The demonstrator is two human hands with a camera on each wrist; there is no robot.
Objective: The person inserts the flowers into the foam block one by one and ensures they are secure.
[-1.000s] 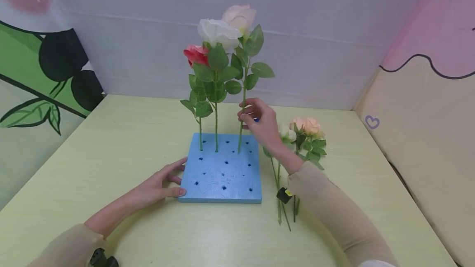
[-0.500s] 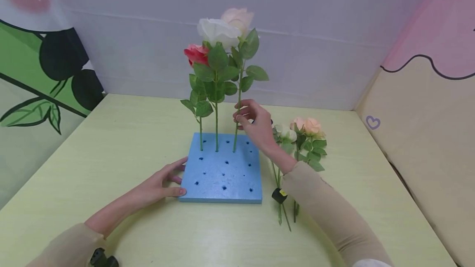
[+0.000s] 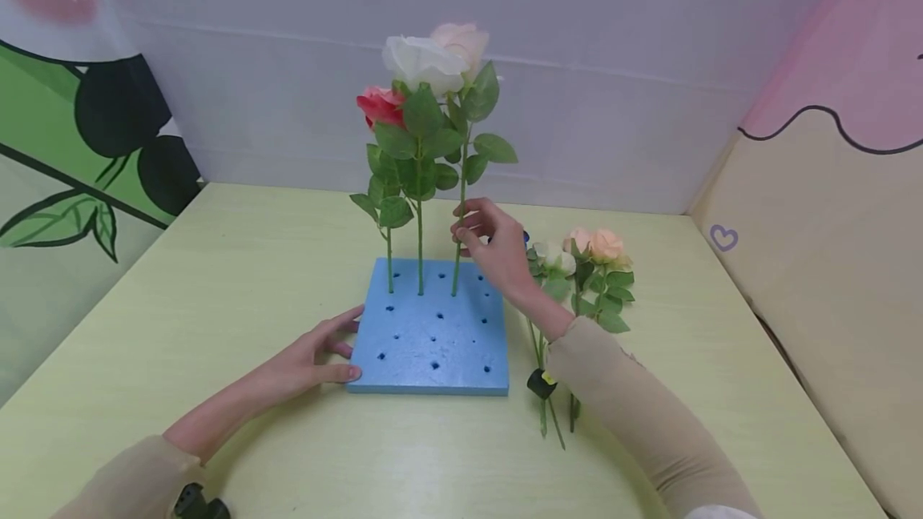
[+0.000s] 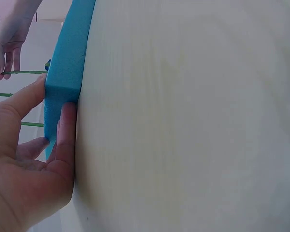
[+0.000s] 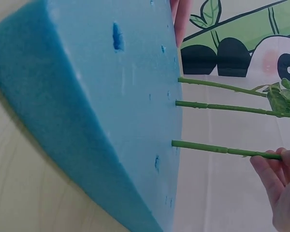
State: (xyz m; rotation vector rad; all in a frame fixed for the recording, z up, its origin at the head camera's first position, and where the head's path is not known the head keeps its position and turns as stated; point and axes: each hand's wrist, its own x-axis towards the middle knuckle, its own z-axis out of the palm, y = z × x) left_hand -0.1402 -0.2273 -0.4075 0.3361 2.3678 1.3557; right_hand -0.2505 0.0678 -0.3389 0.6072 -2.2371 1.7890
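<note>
My right hand [image 3: 497,251] pinches the green stem of a pale pink rose [image 3: 469,46] between thumb and fingers. In the right wrist view this rose's stem [image 5: 200,146] meets the board's top face. My left hand [image 3: 317,355] rests against the left side of the blue foam board [image 3: 461,351], thumb at the near corner and fingers spread along the edge. A white rose [image 3: 421,64] and a red-pink rose [image 3: 380,106] stand upright in the board's back row, left of the held one. Small holes dot the board in rows.
Right of the board, a white rose [image 3: 557,257] and peach roses [image 3: 604,245] lie on the pale table [image 3: 288,455], partly behind the right forearm. A lilac backdrop [image 3: 613,118] rises behind, with cartoon-printed panels left and right.
My right hand has moved slightly left and down with the pale pink rose, bringing its stem closer to the white rose's. The left hand and the board have stayed still.
</note>
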